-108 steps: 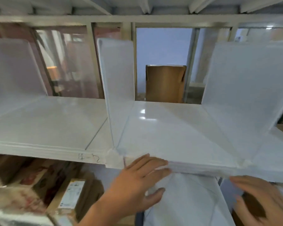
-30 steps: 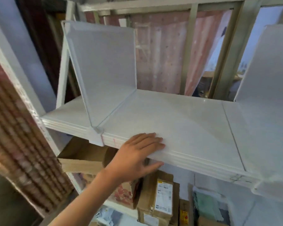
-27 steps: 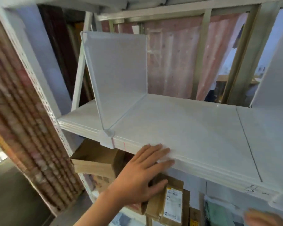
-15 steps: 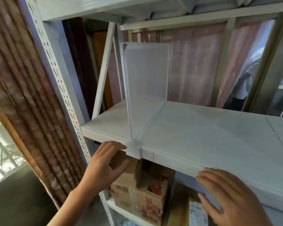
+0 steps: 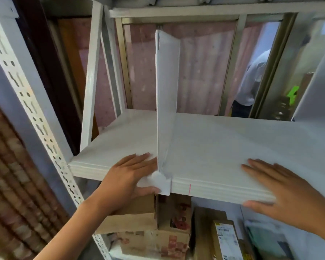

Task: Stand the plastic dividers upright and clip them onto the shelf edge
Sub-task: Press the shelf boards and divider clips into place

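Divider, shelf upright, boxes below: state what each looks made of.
Divider: thin white translucent plastic, matte; light glows through it.
Shelf upright: painted white metal, probably steel; punched with slot holes.
Boxes: brown corrugated cardboard, dull, with printed labels.

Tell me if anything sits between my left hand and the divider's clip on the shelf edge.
Nothing visible does. The left hand is already at the clip, its fingers lying on the shelf beside the upright divider.
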Demonstrator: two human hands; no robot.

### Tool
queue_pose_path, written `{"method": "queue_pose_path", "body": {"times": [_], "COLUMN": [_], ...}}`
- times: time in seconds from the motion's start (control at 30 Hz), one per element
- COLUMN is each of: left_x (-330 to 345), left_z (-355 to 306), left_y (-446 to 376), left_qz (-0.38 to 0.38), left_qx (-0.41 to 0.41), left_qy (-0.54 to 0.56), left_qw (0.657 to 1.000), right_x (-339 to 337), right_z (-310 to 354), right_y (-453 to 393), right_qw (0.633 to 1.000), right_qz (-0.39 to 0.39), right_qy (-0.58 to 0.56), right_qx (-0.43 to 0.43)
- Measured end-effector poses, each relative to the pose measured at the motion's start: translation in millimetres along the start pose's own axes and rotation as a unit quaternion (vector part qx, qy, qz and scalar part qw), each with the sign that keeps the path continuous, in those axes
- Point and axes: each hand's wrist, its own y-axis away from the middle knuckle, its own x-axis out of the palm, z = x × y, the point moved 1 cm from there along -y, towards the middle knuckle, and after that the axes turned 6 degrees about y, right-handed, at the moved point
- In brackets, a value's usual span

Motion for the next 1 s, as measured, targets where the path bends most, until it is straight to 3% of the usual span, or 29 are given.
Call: {"method": "queue_pose_path", "body": {"times": [1.0], "left_x": [23], "left_z": [-31], "left_y": [-17], "left_qz": [-0.028], "left_qx": [0.004], "left_qy": [0.007], "left_qw": [1.0], "right_x": [3], "right_z": [6], "right_y": [-1], "right_qw": [0.999], "right_qz": [0.0], "right_qy": [0.033], "right_qx": [0.02]}}
